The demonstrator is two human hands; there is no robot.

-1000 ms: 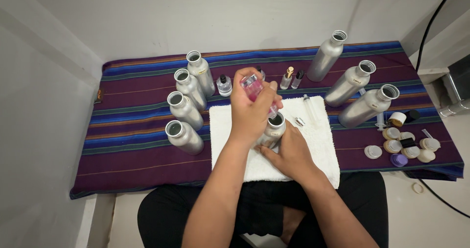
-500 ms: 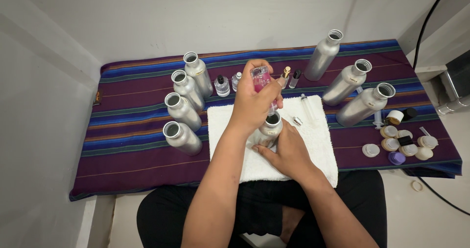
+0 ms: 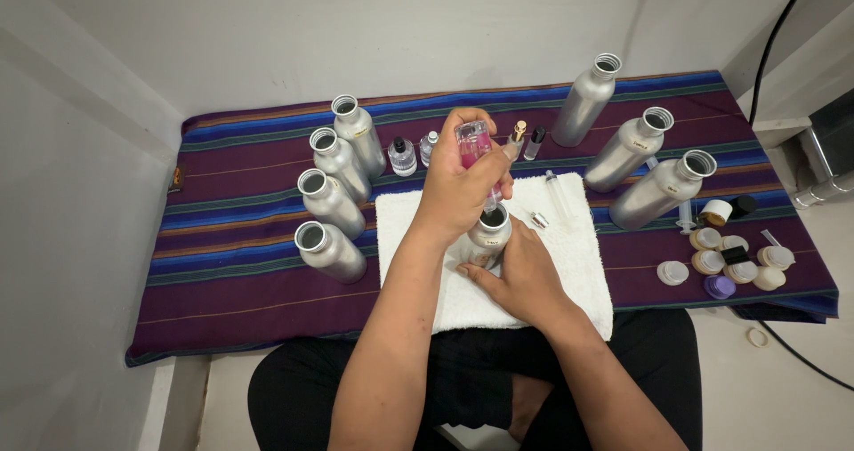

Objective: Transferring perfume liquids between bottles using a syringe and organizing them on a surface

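My left hand grips a small clear container of pink liquid, held upright with its lower end at the open mouth of a short silver metal bottle. That bottle stands on a white towel in the middle of the striped purple cloth. My right hand wraps the bottle's base from the near side and steadies it. Both forearms reach in from the bottom of the view.
Several open silver bottles stand at the left, three more lean at the right. Small glass vials line the back. A syringe lies on the towel. Caps and lids cluster at the right edge.
My left hand has shifted the pink container slightly up and right over the bottle's mouth. My right hand has kept its hold on the bottle.
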